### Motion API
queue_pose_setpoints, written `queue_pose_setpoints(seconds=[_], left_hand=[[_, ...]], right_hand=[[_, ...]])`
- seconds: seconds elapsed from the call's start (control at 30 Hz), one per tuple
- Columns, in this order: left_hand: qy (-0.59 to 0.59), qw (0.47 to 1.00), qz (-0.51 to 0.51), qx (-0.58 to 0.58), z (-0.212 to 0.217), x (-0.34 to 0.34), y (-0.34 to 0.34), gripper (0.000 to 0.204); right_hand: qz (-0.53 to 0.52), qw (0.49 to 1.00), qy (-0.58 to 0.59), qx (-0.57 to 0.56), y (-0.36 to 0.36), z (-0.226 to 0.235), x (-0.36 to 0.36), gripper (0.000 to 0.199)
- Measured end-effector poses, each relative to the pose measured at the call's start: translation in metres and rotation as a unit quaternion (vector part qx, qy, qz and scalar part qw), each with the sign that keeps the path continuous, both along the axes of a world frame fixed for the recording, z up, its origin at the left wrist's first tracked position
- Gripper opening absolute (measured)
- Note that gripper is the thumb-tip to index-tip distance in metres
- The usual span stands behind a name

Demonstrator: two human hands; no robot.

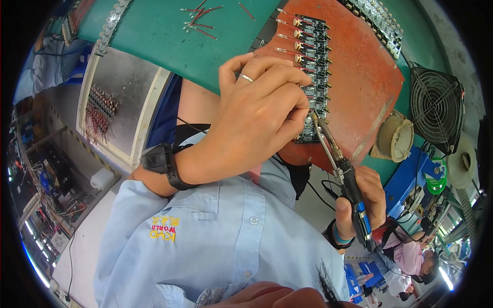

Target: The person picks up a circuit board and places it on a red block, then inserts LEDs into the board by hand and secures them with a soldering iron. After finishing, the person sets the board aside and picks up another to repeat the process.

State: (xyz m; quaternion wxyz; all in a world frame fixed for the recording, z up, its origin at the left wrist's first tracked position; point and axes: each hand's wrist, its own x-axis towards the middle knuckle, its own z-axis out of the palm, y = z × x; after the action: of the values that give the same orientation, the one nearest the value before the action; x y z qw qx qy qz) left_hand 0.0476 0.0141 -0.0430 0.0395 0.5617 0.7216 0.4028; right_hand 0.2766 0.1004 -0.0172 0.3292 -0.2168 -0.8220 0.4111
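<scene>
My right hand (371, 197) is wrapped round a soldering iron (351, 186) with a dark handle and a thin metal tube beside its shaft. The iron's tip meets the lower part of a strip of small circuit boards (320, 66). Over the left edge of that strip, my left hand (264, 105) is closed, thumb and forefinger pinched close to the tip. What the pinch holds is hidden by the fingers. Small lamp pieces on red wires (288, 50) stick out from the strip's upper left side. Under the strip lies a reddish-brown board (364, 77).
Loose red wires (200, 23) lie on the green mat (149, 31). Another board strip (377, 23) lies at the far right, near a black fan (436, 105) and a round, worn pot (398, 136). A metal tray (128, 77) at left holds wired boards. People sit at lower right.
</scene>
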Motion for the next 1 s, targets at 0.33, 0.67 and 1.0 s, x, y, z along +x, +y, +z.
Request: queue_pose_setpoints(seconds=[0.33, 0.67, 1.0], left_hand=[[0.001, 1.0, 0.001, -0.003, -0.001, 0.0, 0.0, 0.01], [-0.004, 1.0, 0.003, 0.001, 0.0, 0.0, -0.001, 0.01], [-0.003, 1.0, 0.006, 0.002, -0.001, 0.002, -0.001, 0.01]], right_hand=[[0.007, 0.998, -0.061, -0.008, -0.002, 0.018, -0.002, 0.044], [-0.05, 0.999, 0.011, 0.006, -0.003, 0.015, 0.005, 0.046], [-0.016, 0.999, 0.002, -0.028, -0.003, 0.007, 0.005, 0.046]])
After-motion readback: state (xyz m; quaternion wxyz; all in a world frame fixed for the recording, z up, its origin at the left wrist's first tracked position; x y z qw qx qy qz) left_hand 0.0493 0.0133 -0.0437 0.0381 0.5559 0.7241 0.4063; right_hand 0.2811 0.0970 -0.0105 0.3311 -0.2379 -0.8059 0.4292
